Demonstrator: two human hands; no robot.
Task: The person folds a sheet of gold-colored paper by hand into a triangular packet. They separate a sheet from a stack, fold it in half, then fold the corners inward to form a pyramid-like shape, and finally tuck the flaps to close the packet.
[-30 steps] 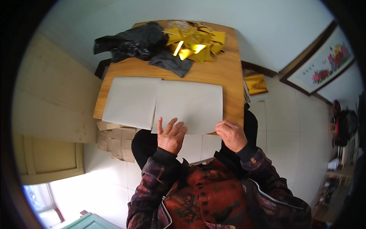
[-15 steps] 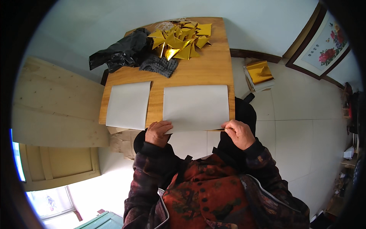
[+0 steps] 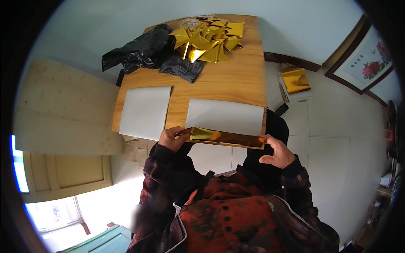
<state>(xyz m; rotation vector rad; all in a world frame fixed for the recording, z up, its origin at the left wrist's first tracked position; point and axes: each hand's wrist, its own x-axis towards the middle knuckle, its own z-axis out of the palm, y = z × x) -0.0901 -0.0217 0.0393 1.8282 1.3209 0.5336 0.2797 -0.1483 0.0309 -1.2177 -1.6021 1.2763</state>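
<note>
Our left fingers point(image 3: 174, 134) pinch the rectangular white-backed gold-paper sheet point(image 3: 225, 137); right fingers point(image 3: 273, 143) gape, so uneven hold could skew its turned-up edge between.

Pale blue wall point(image 3: 303, 29), tiled floor point(image 3: 329, 118) — glare point(image 3: 107, 204) lower left

You're wearing a dark patterned jacket point(image 3: 306, 196), silver zipper point(image 3: 295, 215), 2 black cuffs point(image 3: 292, 168), red patterned top point(image 3: 230, 213), black trousers point(image 3: 276, 126).

This looks like a room in a home, judging by the framed flower picture point(image 3: 366, 63) by the pale wall point(image 3: 303, 29), dark skirting board point(image 3: 291, 60), tiled floor point(image 3: 329, 158), wooden counter point(image 3: 236, 78) and yellowish panelled woodwork point(image 3: 78, 172).
</note>
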